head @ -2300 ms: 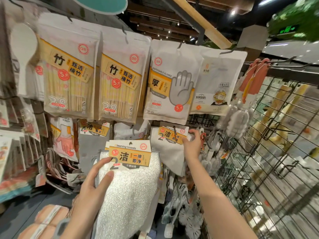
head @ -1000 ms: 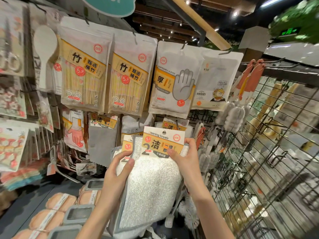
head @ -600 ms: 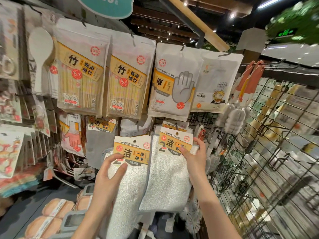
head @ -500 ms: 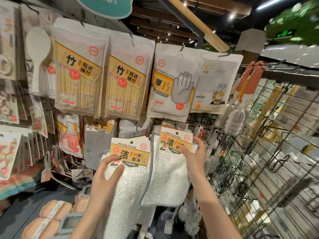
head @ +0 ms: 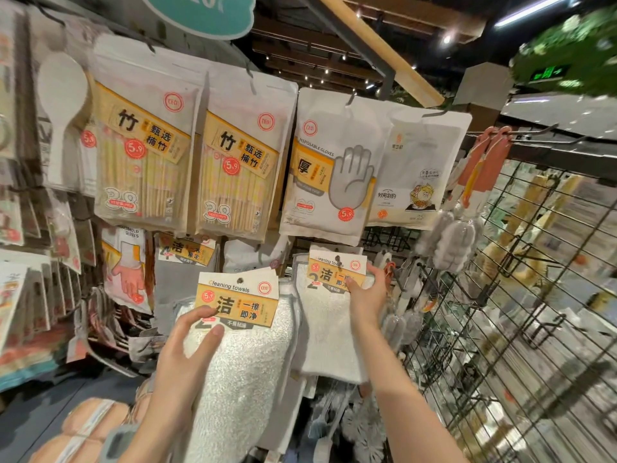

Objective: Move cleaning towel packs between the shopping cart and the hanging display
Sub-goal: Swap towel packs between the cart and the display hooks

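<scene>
Left hand [head: 187, 349] grips a white fluffy cleaning towel pack with an orange-and-white header card [head: 238, 349], fingers curled over the card's lower left corner, the pack held up in front of the hanging display. Right hand [head: 365, 295] pinches the header card of a second white towel pack [head: 329, 329], holding it up at a hook on the black wire display rack [head: 521, 295]. Above both hang bamboo chopstick bags [head: 233, 168] and a white disposable-gloves bag [head: 334, 168].
</scene>
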